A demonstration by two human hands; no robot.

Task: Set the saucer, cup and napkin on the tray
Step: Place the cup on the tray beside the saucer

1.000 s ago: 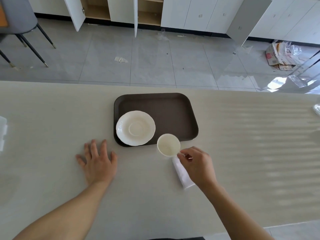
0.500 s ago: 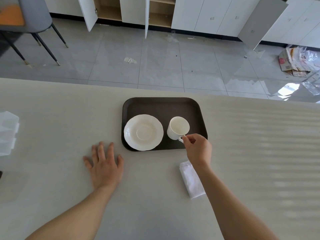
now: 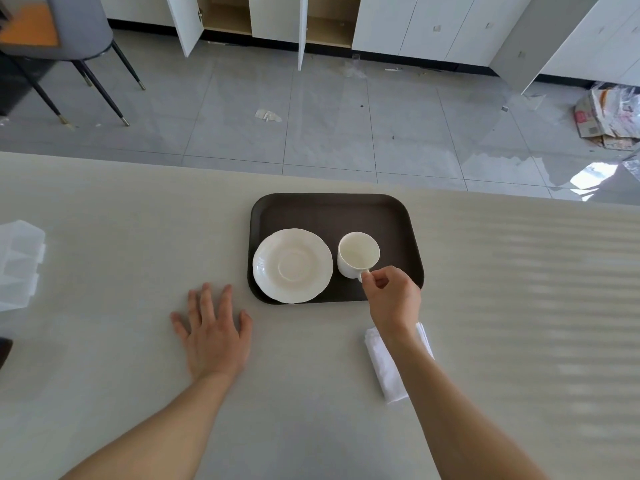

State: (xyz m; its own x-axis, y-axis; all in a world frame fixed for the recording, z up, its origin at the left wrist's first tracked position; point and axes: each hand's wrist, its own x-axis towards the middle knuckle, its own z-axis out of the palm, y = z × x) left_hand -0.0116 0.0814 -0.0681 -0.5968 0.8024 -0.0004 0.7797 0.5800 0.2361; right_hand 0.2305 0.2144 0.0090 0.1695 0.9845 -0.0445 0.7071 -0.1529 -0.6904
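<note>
A dark brown tray (image 3: 329,209) lies on the pale table. A white scalloped saucer (image 3: 292,265) rests in the tray's near left part. To its right a white cup (image 3: 358,254) stands upright on the tray floor, beside the saucer. My right hand (image 3: 393,296) pinches the cup's handle at the tray's near right corner. A folded white napkin (image 3: 384,367) lies on the table below the tray, partly under my right forearm. My left hand (image 3: 213,332) lies flat on the table with fingers spread, left of the tray.
A clear plastic box (image 3: 19,263) sits at the table's left edge. Beyond the far table edge is a grey tiled floor with a chair (image 3: 65,36), open white cabinets (image 3: 311,26) and cardboard litter (image 3: 609,116).
My right hand carried the cup from the table just below the tray onto the tray, right of the saucer. The napkin, once under that hand, lies uncovered. My left hand stayed put.
</note>
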